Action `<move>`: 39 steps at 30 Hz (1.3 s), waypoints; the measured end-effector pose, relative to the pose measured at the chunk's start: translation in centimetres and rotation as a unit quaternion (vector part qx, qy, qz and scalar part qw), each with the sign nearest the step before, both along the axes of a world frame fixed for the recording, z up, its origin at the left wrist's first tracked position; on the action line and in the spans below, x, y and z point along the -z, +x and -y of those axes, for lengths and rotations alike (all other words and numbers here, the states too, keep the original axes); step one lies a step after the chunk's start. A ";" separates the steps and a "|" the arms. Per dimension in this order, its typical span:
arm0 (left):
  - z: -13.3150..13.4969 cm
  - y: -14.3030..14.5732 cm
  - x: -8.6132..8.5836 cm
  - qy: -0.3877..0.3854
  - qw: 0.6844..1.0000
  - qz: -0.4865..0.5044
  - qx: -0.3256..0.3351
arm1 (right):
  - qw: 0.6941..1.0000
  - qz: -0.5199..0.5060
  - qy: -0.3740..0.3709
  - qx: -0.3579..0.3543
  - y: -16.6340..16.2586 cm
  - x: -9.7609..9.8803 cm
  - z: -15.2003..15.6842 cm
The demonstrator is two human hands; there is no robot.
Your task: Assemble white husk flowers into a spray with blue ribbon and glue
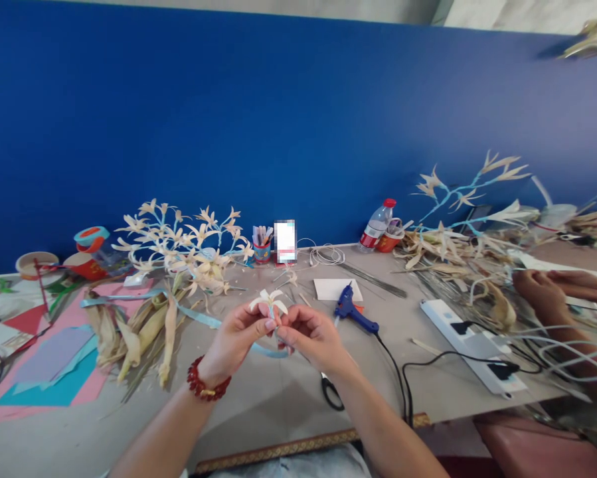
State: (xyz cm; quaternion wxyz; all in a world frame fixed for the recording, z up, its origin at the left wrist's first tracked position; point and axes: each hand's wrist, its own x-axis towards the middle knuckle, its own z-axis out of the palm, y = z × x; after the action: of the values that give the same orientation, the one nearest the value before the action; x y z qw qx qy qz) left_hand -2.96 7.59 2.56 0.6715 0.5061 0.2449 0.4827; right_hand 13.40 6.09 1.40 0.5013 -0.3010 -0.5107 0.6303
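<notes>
My left hand and my right hand meet above the table, fingers pinched together. Between them is a small cream flower of corn husk with a light blue ribbon trailing below it. The left fingers grip just under the petals; the right fingers pinch the stem and ribbon beside them. A red bead bracelet is on my left wrist.
A blue glue gun and black scissors lie by my right hand. Corn husks and a flower branch are left. A white power strip and another person's hands are right.
</notes>
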 end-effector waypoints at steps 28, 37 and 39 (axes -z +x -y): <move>1.0 0.1 0.2 0.014 0.996 -0.045 -0.076 | 0.995 0.085 0.035 0.044 -0.1 -1.1 0.5; 1.5 -0.3 -0.7 0.060 0.986 -0.117 -0.106 | 0.997 0.066 0.018 0.018 0.0 -1.2 0.5; 1.6 -0.3 -0.9 0.056 0.989 -0.111 -0.078 | 0.999 0.040 0.003 0.003 0.0 -1.0 0.4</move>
State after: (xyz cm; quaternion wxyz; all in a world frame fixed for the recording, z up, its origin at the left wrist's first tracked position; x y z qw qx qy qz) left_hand -3.25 6.01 3.42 0.5712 0.5727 0.3290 0.4873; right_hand 13.44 5.69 2.41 0.4836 -0.3259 -0.5315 0.6144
